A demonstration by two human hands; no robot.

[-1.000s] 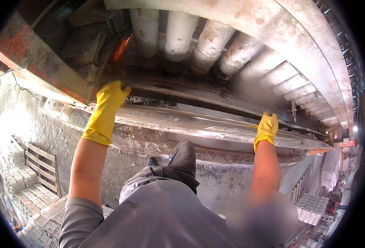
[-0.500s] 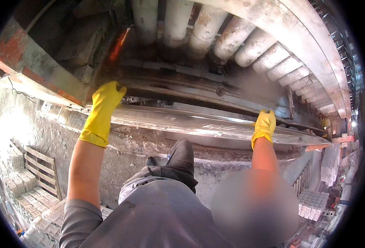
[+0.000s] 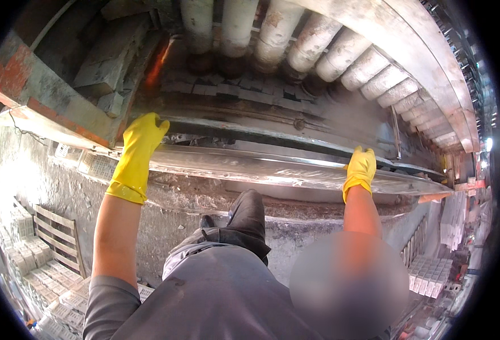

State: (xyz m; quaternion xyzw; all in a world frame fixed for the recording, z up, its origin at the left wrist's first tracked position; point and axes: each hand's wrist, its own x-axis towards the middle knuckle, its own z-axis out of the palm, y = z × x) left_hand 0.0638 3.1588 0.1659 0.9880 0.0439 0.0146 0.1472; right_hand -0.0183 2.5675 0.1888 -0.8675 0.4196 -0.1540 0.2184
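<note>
One grey shirt [image 3: 221, 300] fills the lower centre of my view. Left of centre, the yellow-gloved left hand [image 3: 145, 129] curls its fingers near one end of the long metal bar [image 3: 250, 164] crossing mid-frame; I cannot tell whether they grip it. Right of centre, the right hand [image 3: 361, 163] has fingers closed over the bar's upper edge. Beyond, pale pipes [image 3: 237, 28] line the top.

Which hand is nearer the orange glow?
Left. The left hand is below the orange glow in the picture; the right hand is far to its lower right, at the metal beam.
</note>
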